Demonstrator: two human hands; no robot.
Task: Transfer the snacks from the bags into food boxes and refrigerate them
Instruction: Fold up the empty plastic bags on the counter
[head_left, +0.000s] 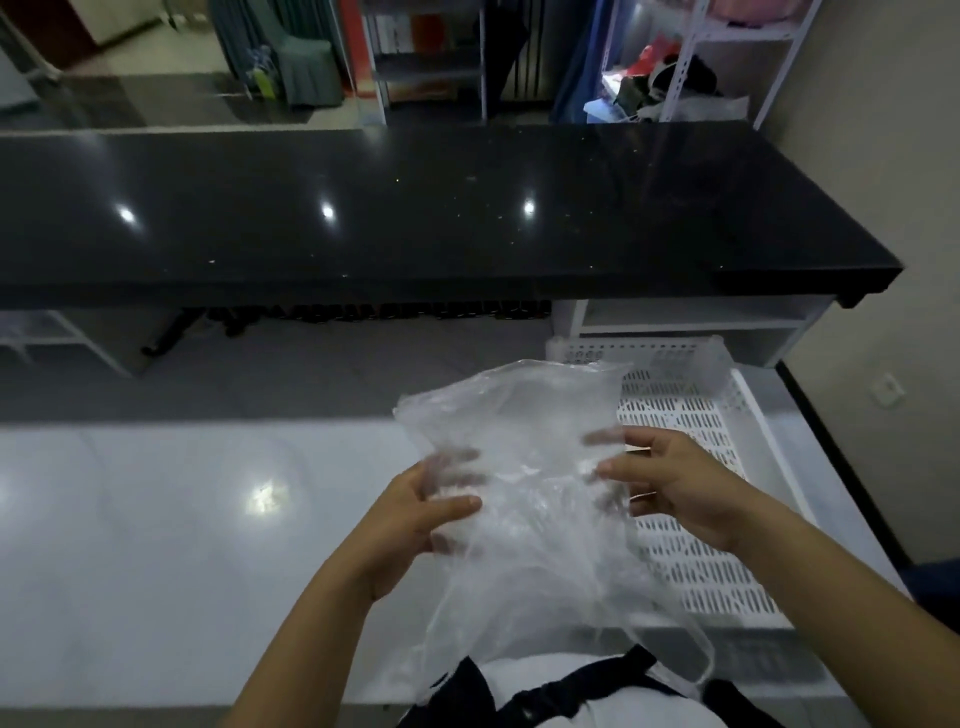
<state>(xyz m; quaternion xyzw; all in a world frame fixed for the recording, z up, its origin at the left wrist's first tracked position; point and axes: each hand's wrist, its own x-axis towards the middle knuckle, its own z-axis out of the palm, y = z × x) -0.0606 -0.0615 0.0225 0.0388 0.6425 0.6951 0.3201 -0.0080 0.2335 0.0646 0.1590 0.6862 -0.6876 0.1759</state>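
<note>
Bag (524, 499) of thin, crinkled clear plastic hangs between my hands above the glossy white counter (156, 545). My left hand (415, 519) and right hand (675, 488) each pinch its film, beside a perforated white tray (696, 426).

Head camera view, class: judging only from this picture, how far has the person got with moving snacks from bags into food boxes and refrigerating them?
Done: nothing that shows; no snacks or food boxes are visible. In hand: the left hand and right hand hold a thin clear plastic bag up between them, above the white table and beside the white perforated plastic tray; it looks empty. Left: filling boxes and refrigerating them.
</note>
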